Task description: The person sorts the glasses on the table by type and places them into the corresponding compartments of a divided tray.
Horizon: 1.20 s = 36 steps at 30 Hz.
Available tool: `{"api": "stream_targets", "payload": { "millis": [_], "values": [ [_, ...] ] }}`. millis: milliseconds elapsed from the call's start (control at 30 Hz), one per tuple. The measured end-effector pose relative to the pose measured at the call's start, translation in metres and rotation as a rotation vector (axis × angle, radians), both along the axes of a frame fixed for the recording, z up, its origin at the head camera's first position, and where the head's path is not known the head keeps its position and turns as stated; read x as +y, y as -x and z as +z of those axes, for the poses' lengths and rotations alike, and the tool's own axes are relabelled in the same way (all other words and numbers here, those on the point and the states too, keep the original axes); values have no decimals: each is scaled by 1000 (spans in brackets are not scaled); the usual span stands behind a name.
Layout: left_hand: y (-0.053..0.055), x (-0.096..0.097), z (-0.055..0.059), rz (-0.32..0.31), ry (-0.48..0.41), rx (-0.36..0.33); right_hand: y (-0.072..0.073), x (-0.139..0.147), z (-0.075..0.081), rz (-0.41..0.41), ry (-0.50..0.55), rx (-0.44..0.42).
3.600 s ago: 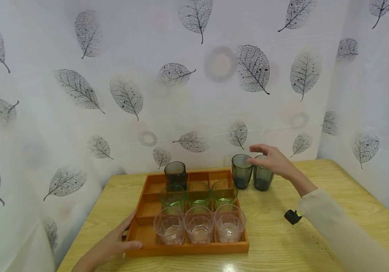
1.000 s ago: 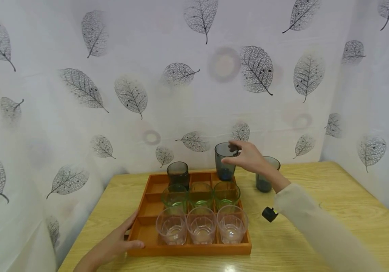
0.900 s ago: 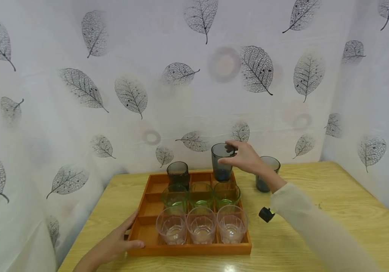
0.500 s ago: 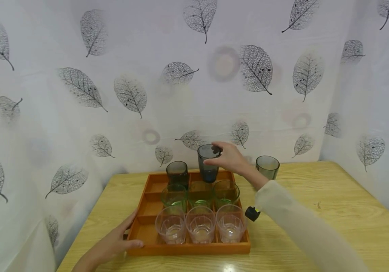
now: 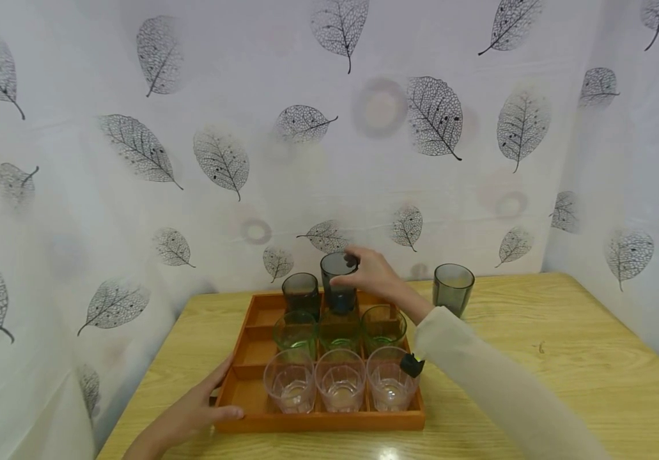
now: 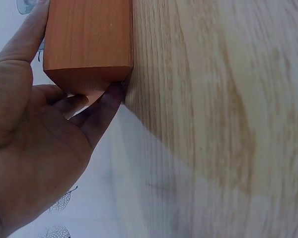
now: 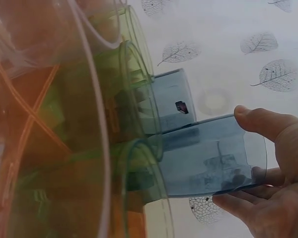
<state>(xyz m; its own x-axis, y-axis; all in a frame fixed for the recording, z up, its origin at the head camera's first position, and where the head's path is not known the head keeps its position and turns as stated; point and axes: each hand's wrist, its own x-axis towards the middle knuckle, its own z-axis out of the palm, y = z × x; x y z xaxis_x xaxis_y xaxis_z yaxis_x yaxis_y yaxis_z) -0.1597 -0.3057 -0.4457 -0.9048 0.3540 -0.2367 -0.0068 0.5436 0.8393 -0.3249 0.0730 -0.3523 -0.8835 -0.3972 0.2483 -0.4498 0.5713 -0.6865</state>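
My right hand (image 5: 372, 275) holds a grey-blue drinking glass (image 5: 337, 295) near its rim, between thumb and fingers. The glass is over the back row of the wooden divided tray (image 5: 317, 421), just right of a dark grey glass (image 5: 299, 295) standing there. In the right wrist view the held glass (image 7: 198, 166) overlaps the green glasses' rims. My left hand (image 5: 191, 412) grips the tray's front left corner, thumb on the front rim. The left wrist view has its fingers bent around the tray corner (image 6: 89, 39).
Several green glasses (image 5: 383, 329) fill part of the tray's middle row, with pinkish clear glasses (image 5: 337, 383) in front. Another grey glass (image 5: 452, 291) stands on the wooden table (image 5: 542, 332) to the right. A leaf-print curtain (image 5: 329, 160) rises behind.
The right hand has taken the grey-blue glass from beside the tray, carried it left over the back row and lowered it slightly. The left hand stays on the tray corner.
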Motion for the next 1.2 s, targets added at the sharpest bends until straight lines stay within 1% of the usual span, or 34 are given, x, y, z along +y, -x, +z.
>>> {"api": "stream_targets", "payload": {
  "millis": [167, 400, 533, 633, 867, 1033, 1200],
  "values": [
    [0, 0, 1, 6, 11, 3, 0, -1, -4, 14, 4, -10],
    [0, 1, 2, 2, 17, 3, 2, -3, -14, 7, -33, -25],
    [-1, 3, 2, 5, 24, 18, 3, -2, -20, 40, -49, -53],
    [-1, 4, 3, 6, 22, 14, 3, 1, -21, 73, -63, -72],
    [1, 3, 3, 10, -9, -20, -3, 13, -8, 128, -29, -138],
    [0, 3, 2, 11, 18, -15, -5, 27, 0, 140, -5, -151],
    [0, 3, 1, 18, 29, -10, -7, 41, 6, 147, 50, -170]
  ]
}}
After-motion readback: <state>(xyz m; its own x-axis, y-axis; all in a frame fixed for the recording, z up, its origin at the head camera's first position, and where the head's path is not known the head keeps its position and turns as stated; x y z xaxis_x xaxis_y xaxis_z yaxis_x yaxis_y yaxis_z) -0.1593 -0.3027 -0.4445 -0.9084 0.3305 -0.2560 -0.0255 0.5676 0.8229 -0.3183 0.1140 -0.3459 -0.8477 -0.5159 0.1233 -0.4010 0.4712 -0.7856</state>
